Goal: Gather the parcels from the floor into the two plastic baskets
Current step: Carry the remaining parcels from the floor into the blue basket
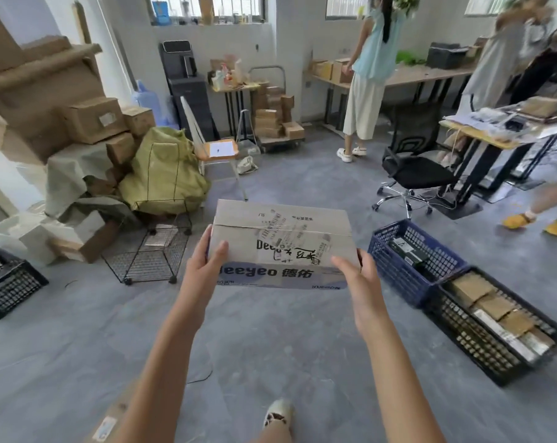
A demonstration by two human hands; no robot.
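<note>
A grey cardboard parcel printed "Deeyeo" [282, 244] is held in the air above the grey floor [270, 340], gripped at its near corners by the left hand [203, 266] and the right hand [357, 276], thumbs laid on top. To the right, a blue plastic basket [395, 270] and a black plastic basket [462, 346], touching end to end, are seen holding smaller parcels.

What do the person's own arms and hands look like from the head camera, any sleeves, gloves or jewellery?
Both forearms are bare right down to the bottom edge of the frame, so no sleeve is in view. The left hand and right hand wear no gloves. No watch, bracelet or ring shows on the wrists or fingers. Nails look short and unpainted, as far as the picture allows.
</note>
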